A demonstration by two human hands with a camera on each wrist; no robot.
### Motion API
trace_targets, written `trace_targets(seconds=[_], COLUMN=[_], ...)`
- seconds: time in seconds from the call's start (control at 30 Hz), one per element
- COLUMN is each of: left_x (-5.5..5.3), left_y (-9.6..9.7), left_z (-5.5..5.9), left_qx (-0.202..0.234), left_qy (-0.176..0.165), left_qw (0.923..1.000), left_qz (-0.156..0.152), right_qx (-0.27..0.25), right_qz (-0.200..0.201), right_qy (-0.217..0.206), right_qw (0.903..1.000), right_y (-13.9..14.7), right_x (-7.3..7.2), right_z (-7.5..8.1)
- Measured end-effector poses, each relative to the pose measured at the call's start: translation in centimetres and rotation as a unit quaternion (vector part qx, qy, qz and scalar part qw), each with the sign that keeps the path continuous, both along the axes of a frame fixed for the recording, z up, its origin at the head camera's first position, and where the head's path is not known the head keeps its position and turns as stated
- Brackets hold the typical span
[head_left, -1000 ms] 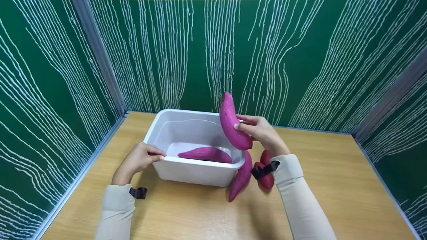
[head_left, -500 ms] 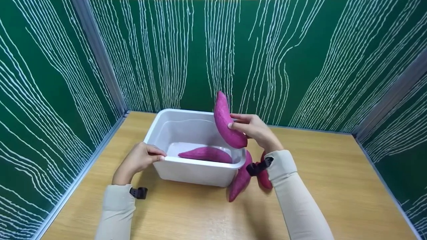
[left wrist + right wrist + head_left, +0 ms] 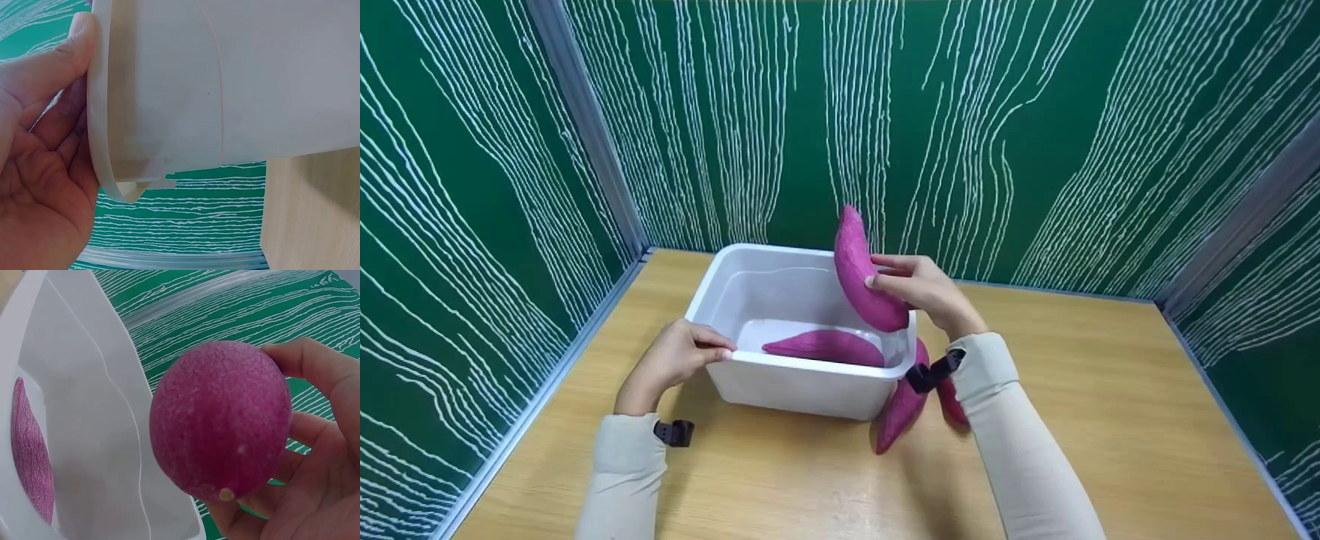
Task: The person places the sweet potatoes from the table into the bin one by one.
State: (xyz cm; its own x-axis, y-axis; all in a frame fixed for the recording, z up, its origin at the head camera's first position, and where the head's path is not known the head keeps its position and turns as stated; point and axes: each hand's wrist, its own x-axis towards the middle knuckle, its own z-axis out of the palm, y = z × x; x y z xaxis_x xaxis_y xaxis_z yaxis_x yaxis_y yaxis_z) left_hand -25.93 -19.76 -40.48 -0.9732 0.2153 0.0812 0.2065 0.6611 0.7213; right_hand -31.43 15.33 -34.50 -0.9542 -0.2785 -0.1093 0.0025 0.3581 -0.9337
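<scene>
My right hand holds a purple sweet potato by its side, tilted over the right end of a white plastic bin. In the right wrist view its blunt end faces the camera, with thumb and fingers around it. Pinched between my left thumb and fingers is the bin's rim at the near left corner; that left hand also shows in the left wrist view beside the rim. A second sweet potato lies on the bin's floor.
Against the bin's right side, on the wooden table, lies another sweet potato. A redder one is partly hidden by my right wrist. Green panels with white lines enclose the table at the back and sides.
My right hand has moved left with the sweet potato, bringing it further over the bin. My left hand stays on the rim. The right wrist now covers more of the redder ones on the table.
</scene>
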Motion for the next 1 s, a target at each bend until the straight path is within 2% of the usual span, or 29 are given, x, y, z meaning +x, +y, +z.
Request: trace_targets(seconds=[0.4, 1.0], left_x=[-0.08, 0.12], left_y=[0.10, 0.19], left_z=[0.08, 0.21], left_qx=[0.009, 0.013], left_qy=[-0.030, -0.041], left_qw=[0.9993, 0.9988], left_qz=[0.019, 0.026], right_qx=[0.008, 0.001], right_qz=[0.005, 0.016], right_qy=[-0.015, -0.022], right_qw=[0.9998, 0.9996], right_y=[-0.50, -0.70], right_x=[-0.44, -0.16], right_z=[-0.24, -0.39])
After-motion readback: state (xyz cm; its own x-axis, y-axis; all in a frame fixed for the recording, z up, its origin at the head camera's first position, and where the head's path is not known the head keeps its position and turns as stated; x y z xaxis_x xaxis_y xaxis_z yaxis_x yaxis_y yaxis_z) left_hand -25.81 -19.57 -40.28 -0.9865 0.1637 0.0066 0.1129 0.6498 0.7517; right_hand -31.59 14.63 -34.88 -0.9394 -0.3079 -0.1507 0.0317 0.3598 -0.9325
